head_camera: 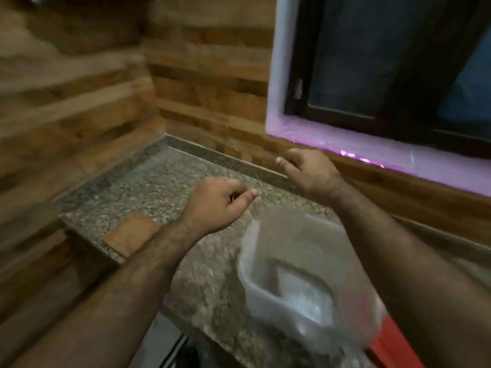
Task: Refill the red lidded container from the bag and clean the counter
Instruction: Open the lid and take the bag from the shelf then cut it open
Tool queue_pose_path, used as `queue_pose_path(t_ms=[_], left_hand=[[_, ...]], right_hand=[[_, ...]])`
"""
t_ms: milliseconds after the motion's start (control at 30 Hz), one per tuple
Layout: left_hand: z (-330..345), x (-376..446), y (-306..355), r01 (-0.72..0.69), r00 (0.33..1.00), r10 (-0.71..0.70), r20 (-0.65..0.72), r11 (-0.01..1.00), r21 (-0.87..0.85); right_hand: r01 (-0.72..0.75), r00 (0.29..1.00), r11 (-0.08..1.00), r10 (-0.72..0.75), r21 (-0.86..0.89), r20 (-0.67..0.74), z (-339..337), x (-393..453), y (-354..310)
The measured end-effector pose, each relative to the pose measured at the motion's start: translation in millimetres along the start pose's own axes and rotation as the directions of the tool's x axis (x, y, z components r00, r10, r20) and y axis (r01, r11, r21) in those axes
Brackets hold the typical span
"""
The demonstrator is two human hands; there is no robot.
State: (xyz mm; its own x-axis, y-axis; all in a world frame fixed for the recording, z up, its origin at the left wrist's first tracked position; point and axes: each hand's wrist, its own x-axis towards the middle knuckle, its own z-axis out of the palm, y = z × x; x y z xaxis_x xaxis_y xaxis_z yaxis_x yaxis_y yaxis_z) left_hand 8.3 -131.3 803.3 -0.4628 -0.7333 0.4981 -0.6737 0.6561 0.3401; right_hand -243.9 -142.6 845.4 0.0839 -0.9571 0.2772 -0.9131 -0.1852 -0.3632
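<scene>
Head view: both hands hover over the speckled tabletop (148, 181), left hand (215, 203) and right hand (308, 173) with fingers loosely curled, holding nothing. Lower right of frame, a blurred clear container (292, 277) sits beside a red lid (393, 346).

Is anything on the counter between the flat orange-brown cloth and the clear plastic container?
In the head view only the left forearm crosses above that stretch; the speckled granite counter between the orange-brown cloth and the clear plastic container looks bare.
</scene>
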Motion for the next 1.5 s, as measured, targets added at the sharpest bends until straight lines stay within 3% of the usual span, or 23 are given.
queue_pose_path(t_ms=[100, 300, 400, 500, 600, 833, 900, 1000, 1100, 1300, 1500], left_hand=[[-69.9, 43.3, -59.5, 0.114, 0.977, -0.111, -0.181, 0.993, 0.008], [-243.7, 149.5, -187.0, 0.283, 0.832, -0.244, -0.498, 0.959, 0.003], [-315.4, 193.6, -251.2, 0.342, 0.766, -0.28, -0.579, 0.94, -0.001], [-370.8, 236.7, -302.6, 0.368, 0.749, -0.253, -0.612, 0.928, 0.067], [-410.5, 272.4, -344.6, 0.393, 0.698, -0.233, -0.677, 0.915, 0.091], [-480.3, 341.5, -401.6, 0.385, 0.466, -0.298, -0.833, 0.916, -0.112], [-497.0, 355.8, -410.9, 0.417, 0.474, -0.296, -0.83, 0.905, -0.085], [-515.7, 370.5, -424.5, 0.511, 0.542, -0.376, -0.752, 0.857, -0.06], [-524.3, 376.0, -440.0, 0.48, 0.602, -0.348, -0.718, 0.877, -0.023], [-522.9, 380.6, -453.5, 0.406, 0.629, -0.345, -0.697, 0.91, -0.084], [-506.6, 373.0, -410.6, 0.32, 0.545, -0.228, -0.807, 0.946, -0.052]], right_hand=[[0.081, 0.996, 0.996, -0.08, -0.03, 0.026, -7.9, 80.4, -62.2], [0.198, 0.98, 0.978, -0.198, -0.06, 0.003, -37.7, 275.2, -207.7], [0.265, 0.954, 0.95, -0.283, -0.162, -0.1, -42.5, 369.5, -281.4], [0.306, 0.907, 0.92, -0.36, -0.245, -0.219, -49.7, 453.5, -339.4], [0.34, 0.879, 0.903, -0.405, -0.262, -0.253, -62.6, 525.6, -386.4], [0.247, 0.878, 0.901, -0.364, -0.357, -0.312, -102.7, 643.3, -457.1], [0.241, 0.88, 0.878, -0.377, -0.413, -0.287, -109.7, 670.5, -469.8], [0.296, 0.906, 0.829, -0.401, -0.474, -0.137, -110.5, 701.2, -485.1], [0.321, 0.912, 0.825, -0.402, -0.465, -0.082, -101.4, 713.5, -496.0], [0.241, 0.887, 0.884, -0.369, -0.401, -0.279, -91.9, 725.2, -495.3], [0.182, 0.802, 0.935, -0.32, -0.303, -0.504, -103.8, 693.8, -482.1]])
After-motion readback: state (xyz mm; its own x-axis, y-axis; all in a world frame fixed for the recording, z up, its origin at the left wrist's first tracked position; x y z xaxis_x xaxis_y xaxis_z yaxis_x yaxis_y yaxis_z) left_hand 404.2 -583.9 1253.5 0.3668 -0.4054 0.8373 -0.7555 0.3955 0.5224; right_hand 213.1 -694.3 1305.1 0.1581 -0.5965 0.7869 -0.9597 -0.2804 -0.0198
